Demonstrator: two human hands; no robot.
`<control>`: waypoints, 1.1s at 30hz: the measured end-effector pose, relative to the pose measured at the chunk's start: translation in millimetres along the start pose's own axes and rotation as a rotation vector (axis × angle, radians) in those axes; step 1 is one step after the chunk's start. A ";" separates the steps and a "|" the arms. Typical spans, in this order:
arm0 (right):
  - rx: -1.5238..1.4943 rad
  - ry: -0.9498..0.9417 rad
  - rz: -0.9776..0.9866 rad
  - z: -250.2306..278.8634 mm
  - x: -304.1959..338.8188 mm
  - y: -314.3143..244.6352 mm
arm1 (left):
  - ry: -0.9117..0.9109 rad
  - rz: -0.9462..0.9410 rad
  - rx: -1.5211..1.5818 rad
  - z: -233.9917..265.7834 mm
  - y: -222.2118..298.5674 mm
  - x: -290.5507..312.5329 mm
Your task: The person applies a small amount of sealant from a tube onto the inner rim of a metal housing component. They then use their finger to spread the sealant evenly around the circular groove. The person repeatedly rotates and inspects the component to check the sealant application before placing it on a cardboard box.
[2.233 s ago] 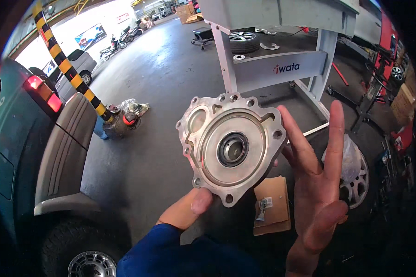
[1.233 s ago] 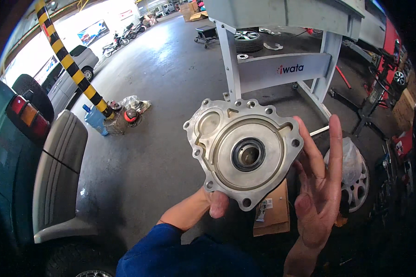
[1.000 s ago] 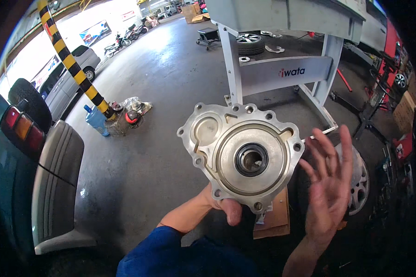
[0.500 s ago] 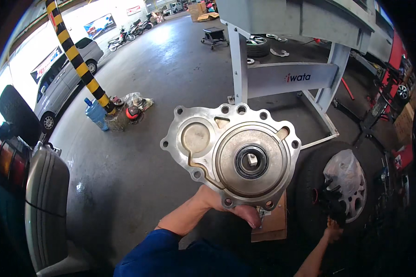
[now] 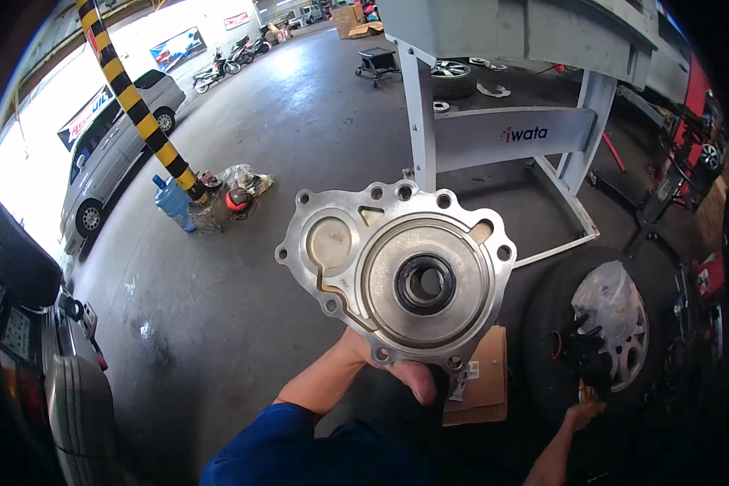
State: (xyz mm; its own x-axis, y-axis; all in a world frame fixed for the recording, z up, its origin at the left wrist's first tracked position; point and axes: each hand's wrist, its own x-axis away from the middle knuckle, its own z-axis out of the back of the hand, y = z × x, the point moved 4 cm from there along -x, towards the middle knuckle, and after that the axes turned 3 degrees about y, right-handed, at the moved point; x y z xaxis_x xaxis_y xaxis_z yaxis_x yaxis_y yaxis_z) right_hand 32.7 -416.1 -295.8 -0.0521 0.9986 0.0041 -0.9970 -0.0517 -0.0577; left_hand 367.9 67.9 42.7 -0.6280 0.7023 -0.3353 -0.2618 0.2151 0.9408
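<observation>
A silvery machined metal housing cover [image 5: 421, 239] is held up in front of me, its flat face toward me. My left hand [image 5: 364, 348] grips its lower edge from beneath, thumb along the rim and the other fingers hidden behind. Bolt holes line the scalloped edge, and a black ring seal [image 5: 402, 283] surrounds the open central bore. At lower right, my right hand [image 5: 581, 411] is closed in shadow by a black item [image 5: 585, 356], possibly a glove, lying against a tyred wheel [image 5: 636, 348]. What its fingers hold is too dark to make out.
Clear plastic [image 5: 611, 296] lies on the wheel. A cardboard piece [image 5: 482, 385] sits below the cover. Ahead stands a grey metal-legged stand [image 5: 421, 113]. A striped post [image 5: 142, 113], a blue water bottle [image 5: 172, 202] and a silver van [image 5: 113, 146] are at left; a vehicle's bumper [image 5: 81, 421] is nearer.
The housing cover has shifted slightly left and turned a little, and the pale piece seen in its bore before no longer shows there. My right hand has stayed nearly in place.
</observation>
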 end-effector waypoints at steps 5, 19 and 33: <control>-0.104 0.122 0.129 31.1 -3.7 -4.3 | 0.011 0.007 -0.024 3.3 2.1 -0.5; -0.040 0.082 0.042 26.9 -9.8 15.6 | 0.004 0.024 -0.053 11.2 7.9 12.2; -0.017 0.093 0.075 21.9 -15.5 17.8 | -0.003 0.026 -0.053 9.3 10.0 22.7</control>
State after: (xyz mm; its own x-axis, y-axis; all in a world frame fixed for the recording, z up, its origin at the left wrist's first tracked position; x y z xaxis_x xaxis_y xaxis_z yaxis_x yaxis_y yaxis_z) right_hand 14.5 -432.7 -275.0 -0.1201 0.9884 -0.0934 -0.9894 -0.1269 -0.0711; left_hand 357.9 92.2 45.0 -0.6330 0.7090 -0.3109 -0.2842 0.1608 0.9452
